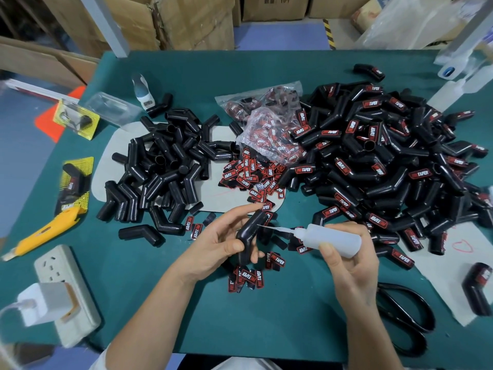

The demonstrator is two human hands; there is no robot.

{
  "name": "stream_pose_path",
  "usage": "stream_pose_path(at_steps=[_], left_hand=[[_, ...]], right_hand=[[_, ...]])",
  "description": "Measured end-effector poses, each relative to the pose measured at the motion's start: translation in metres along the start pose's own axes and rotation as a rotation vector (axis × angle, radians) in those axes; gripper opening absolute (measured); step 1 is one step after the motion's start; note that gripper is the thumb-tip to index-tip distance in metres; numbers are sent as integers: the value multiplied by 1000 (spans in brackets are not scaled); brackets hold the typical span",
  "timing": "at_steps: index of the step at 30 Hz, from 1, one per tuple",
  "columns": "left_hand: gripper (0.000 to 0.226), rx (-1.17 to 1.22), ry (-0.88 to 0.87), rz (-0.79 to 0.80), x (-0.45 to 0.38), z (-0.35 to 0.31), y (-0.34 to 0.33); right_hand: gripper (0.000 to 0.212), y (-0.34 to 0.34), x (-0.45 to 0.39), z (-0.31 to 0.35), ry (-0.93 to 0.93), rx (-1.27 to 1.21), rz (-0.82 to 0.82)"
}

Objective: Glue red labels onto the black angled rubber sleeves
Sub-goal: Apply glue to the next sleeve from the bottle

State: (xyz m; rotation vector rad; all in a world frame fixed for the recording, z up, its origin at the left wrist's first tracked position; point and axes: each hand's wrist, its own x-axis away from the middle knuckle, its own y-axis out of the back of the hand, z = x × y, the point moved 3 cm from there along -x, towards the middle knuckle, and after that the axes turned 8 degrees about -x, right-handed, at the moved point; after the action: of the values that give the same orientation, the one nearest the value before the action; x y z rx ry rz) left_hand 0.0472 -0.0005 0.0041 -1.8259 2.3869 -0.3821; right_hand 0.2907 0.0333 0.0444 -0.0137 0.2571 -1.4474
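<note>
sleeve: a bare black angled sleeve (249, 237) is held above the green mat (266, 316), near the front edge, between the two piles.
left hand: the left hand (221, 243) grips the sleeve's lower leg, thumb across the front and fingers curled behind; the forefinger is stretched out along the upper leg.
bottle: a translucent glue bottle (332, 240) lies nearly level, its thin nozzle pointing left toward the sleeve.
right hand: the right hand (349, 259) is wrapped round the bottle's body, thumb on the near side.
key relation: the nozzle tip meets, or nearly meets, the upper leg just above the bend (contact itself is too fine to tell). The upper leg's long axis runs up and to the right, so the nozzle comes at it from the right, roughly across that axis.
nearer hand: the right hand does the work here; the left only presents the face.
step, as judged: glue is going on, and the label is not yet on.
labels: loose red labels (246, 280) lie on the mat just below the left hand, more beside the bottle.
unlabelled pile: bare sleeves (160, 166) heaped at left.
done pile: labelled sleeves (373, 156) heaped at right, much the larger heap.
next need: a label within the right hand's reach, once the bottle is put down.
</note>
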Motion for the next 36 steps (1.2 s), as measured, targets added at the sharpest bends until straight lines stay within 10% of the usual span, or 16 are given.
stream_pose_path(at_steps=[36], left_hand=[[77, 5, 1, 4, 0, 2, 1]], right_hand=[[24, 3, -1, -1, -41, 7, -33]])
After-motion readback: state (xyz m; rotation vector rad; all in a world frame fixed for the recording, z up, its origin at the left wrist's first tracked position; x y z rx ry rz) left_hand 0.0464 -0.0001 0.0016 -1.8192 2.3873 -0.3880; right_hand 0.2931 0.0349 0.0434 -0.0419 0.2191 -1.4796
